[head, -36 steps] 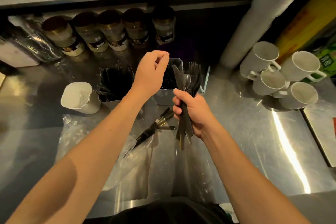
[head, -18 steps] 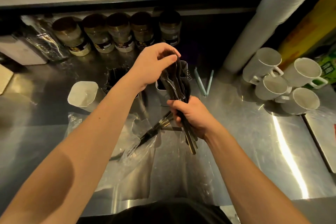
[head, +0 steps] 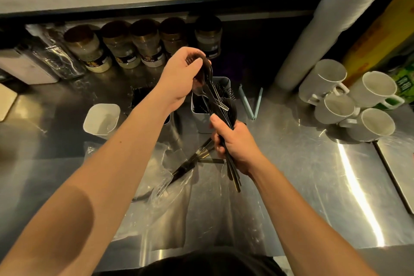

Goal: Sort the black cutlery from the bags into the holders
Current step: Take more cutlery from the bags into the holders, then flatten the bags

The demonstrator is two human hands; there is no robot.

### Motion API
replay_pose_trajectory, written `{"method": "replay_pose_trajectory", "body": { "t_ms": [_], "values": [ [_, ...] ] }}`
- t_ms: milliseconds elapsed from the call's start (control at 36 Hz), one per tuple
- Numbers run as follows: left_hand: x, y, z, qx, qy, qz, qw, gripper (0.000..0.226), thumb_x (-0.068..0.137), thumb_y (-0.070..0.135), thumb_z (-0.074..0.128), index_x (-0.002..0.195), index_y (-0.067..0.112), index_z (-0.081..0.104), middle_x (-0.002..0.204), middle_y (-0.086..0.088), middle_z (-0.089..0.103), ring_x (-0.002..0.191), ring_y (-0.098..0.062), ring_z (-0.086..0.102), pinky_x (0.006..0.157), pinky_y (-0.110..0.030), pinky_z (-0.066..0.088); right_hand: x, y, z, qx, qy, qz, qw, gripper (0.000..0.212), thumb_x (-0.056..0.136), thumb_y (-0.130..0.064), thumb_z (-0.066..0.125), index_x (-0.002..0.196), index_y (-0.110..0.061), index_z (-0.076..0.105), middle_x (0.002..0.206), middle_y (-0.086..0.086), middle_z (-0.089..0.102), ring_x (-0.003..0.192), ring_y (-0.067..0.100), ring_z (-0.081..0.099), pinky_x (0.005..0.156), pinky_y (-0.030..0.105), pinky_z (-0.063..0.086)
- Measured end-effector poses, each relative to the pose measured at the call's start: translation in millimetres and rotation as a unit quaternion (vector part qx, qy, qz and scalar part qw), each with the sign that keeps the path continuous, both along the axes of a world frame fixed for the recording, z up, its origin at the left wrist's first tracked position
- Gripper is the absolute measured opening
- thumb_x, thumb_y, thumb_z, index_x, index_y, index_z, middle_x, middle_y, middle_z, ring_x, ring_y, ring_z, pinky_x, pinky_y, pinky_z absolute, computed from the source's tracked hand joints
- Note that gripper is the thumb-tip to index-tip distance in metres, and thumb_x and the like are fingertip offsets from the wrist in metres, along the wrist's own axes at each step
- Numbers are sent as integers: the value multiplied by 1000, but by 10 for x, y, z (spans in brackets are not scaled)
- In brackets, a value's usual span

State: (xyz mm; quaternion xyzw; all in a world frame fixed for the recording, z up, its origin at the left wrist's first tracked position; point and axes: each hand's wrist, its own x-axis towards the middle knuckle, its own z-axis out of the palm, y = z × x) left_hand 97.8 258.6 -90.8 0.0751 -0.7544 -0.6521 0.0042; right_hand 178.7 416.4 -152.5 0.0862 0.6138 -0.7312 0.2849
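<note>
Head view, looking down on a brushed stainless-steel counter (head: 302, 186) with bright streaked reflections. The right hand (head: 235, 145) is closed in a fist round a bundle of slim black cutlery (head: 224, 116); the flat handles project below the fist toward the viewer, and the working ends fan out above it. The left hand (head: 179, 78) is curled over the top of the bundle, its fingers pinching the upper end of one glossy black piece (head: 208, 74), which slants down into the fan. Directly behind the bundle stands a pale, square-sectioned metal holder (head: 201, 123) already holding dark cutlery. To its left, partly hidden by the left forearm, is a dark rectangular holder (head: 141, 96), and further left a white rounded-square plastic container (head: 100, 119). On the counter beneath the forearms lies a crumpled clear plastic bag (head: 161, 186) with more black, brass-tipped utensils (head: 195, 159) spilling from its mouth. A row of cylindrical glass jars (head: 125, 45) with dark lids lines the back edge. Four white ceramic mugs (head: 349, 101) are clustered at right, lying on their sides with their mouths toward the camera. Two pale blue sticks (head: 251, 101) lie in a V beside the pale holder.
</note>
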Motion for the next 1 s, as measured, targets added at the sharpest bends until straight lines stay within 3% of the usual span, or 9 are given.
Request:
{"method": "replay_pose_trajectory", "body": {
  "t_ms": [83, 222, 306, 444, 611, 722, 778, 861, 1000],
  "values": [
    [20, 95, -29, 43, -1, 26, 999, 19, 104, 7, 43, 105, 21, 57, 100, -2, 66, 88, -15, 63, 69, -29, 56, -15, -24, -22, -12, -17, -13, 1000, 46, 91, -49, 66, 107, -6, 61, 62, -4, 53, 52, 10, 43, 45, 20, 38],
    [19, 156, -123, 101, -11, 78, 992, 20, 105, 8, 41, 108, 21, 56, 101, -1, 64, 91, -14, 61, 75, -27, 55, -19, -32, -29, -5, -6, -26, 1000, 61, 92, -49, 64, 117, 6, 56, 61, -3, 52, 48, 10, 42, 45, 21, 37],
    [29, 176, -187, 132, -18, 99, 986, 20, 106, 8, 40, 113, 19, 54, 104, -1, 62, 94, -13, 60, 75, -24, 53, -14, -39, -25, -2, 19, -33, 999, 56, 93, -46, 64, 109, 7, 56, 62, 0, 51, 46, 13, 40, 45, 24, 34],
    [19, 167, -238, 177, -33, 137, 974, 21, 107, 8, 39, 115, 19, 55, 104, 0, 62, 96, -13, 59, 81, -26, 50, 5, -37, -54, 12, 65, -32, 997, 30, 92, -33, 71, 81, -10, 57, 60, 6, 47, 45, 15, 40, 43, 25, 36],
    [-29, 63, -241, 233, -32, 177, 956, 22, 108, 12, 37, 123, 13, 53, 102, 0, 62, 83, -10, 57, 66, -21, 50, 15, -44, -93, 35, 93, -7, 995, 26, 91, -26, 73, 80, -8, 58, 56, 5, 49, 46, 16, 43, 45, 26, 38],
    [-73, -39, -166, 222, -4, 221, 950, 20, 107, 12, 40, 113, 20, 57, 100, 4, 66, 81, -9, 54, 63, -22, 42, 19, -52, -152, 54, 77, -9, 996, 25, 92, -25, 71, 76, -10, 58, 56, 5, 47, 45, 15, 42, 44, 26, 37],
    [-105, -92, -116, 201, 22, 241, 949, 20, 106, 13, 43, 107, 23, 59, 100, 5, 70, 89, -13, 59, 71, -26, 47, 17, -55, -193, 52, 54, -22, 997, 23, 92, -23, 70, 78, -10, 57, 56, 3, 44, 44, 14, 39, 44, 26, 34],
    [-144, -158, -77, 151, 58, 252, 954, 20, 102, 13, 48, 101, 28, 62, 112, -2, 70, 111, -20, 64, 102, -42, 51, 15, -40, -245, 59, 22, -43, 997, 26, 91, -23, 70, 74, -12, 53, 56, 2, 43, 44, 14, 38, 42, 25, 33],
    [-165, -164, -53, 79, 93, 243, 962, 20, 102, 10, 50, 102, 26, 62, 109, -2, 71, 106, -11, 67, 101, -31, 52, 28, -9, -278, 38, -20, -65, 997, 22, 91, -20, 70, 79, -13, 53, 60, 3, 43, 46, 13, 36, 42, 24, 31]
  ]
}}
